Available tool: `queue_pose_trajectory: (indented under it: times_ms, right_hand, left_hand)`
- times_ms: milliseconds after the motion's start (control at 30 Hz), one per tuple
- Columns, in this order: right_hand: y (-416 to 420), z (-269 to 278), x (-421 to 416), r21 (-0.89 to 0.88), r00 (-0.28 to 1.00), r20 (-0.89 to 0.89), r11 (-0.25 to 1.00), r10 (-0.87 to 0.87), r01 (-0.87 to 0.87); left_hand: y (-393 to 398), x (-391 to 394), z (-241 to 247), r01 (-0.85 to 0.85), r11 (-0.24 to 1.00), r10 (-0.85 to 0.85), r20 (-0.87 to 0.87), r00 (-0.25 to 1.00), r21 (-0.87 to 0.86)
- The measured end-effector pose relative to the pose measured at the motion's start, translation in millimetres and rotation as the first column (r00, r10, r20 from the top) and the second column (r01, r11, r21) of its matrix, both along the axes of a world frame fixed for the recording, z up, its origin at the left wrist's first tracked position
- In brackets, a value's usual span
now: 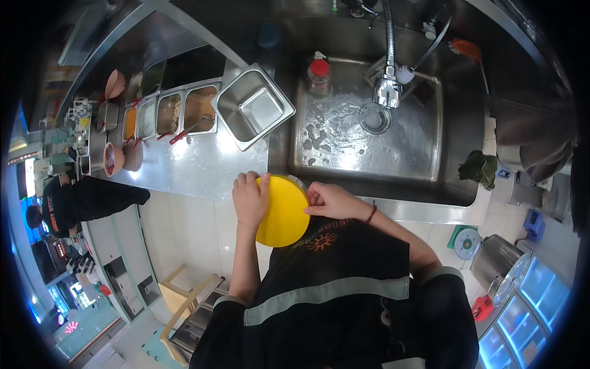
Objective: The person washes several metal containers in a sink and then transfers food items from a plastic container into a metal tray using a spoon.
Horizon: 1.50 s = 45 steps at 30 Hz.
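A round yellow lid [286, 212] is tilted up towards me in front of my apron, near the counter's front edge. A strip of something pale, perhaps a container's rim, shows behind its upper right edge; what it belongs to is hidden. My left hand [251, 198] grips the lid's left side, thumb over the edge. On the opposite side, the bent fingers of my right hand [328, 200] pinch at its right edge. Just beyond my hands, an empty square steel pan [254, 107] rests askew at the sink's left side.
A steel sink [350, 157] holds a clear jar with a red cap [319, 76]; a chrome spray faucet [387, 90] hangs over it. Ingredient pans [170, 113] with red-handled spoons line the counter at left. A dark green cloth [478, 169] drapes the right rim. Another person [87, 203] stands left.
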State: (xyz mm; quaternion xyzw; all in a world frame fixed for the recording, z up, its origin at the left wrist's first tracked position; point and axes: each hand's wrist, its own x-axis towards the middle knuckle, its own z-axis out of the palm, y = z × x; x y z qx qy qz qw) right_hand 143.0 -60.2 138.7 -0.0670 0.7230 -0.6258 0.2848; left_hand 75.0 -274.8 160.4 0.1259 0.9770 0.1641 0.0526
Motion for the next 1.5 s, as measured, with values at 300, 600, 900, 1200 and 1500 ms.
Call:
queue_pose_trajectory:
  times_ms: [300,600,900,1200,1500]
  right_hand:
    - [10.8,-28.4,-36.8,0.023,0.966,-0.244,0.996,-0.083,0.091]
    - [25.0,-12.0,-43.3,-0.107,0.924,0.377,0.994,0.056,-0.017]
    - [32.9,-23.6,-57.4,-0.262,0.856,0.461,0.958,0.232,-0.119]
    - [33.1,-32.4,-57.5,-0.296,0.896,0.38,0.948,0.228,-0.116]
    - [26.6,-28.9,-37.4,-0.181,0.961,0.274,0.983,0.029,0.022]
  left_hand:
    - [18.6,-9.2,12.0,0.002,1.0,0.001,0.257,0.966,-0.01]
    - [37.5,4.9,5.0,0.193,0.979,-0.191,-0.043,0.981,0.059]
    - [62.9,29.2,7.4,-0.041,0.986,0.026,-0.094,0.995,-0.163]
    - [109.1,21.9,19.2,0.162,0.87,-0.199,0.031,0.98,0.467]
    - [21.2,39.5,25.8,0.113,0.992,-0.112,0.023,0.993,-0.06]
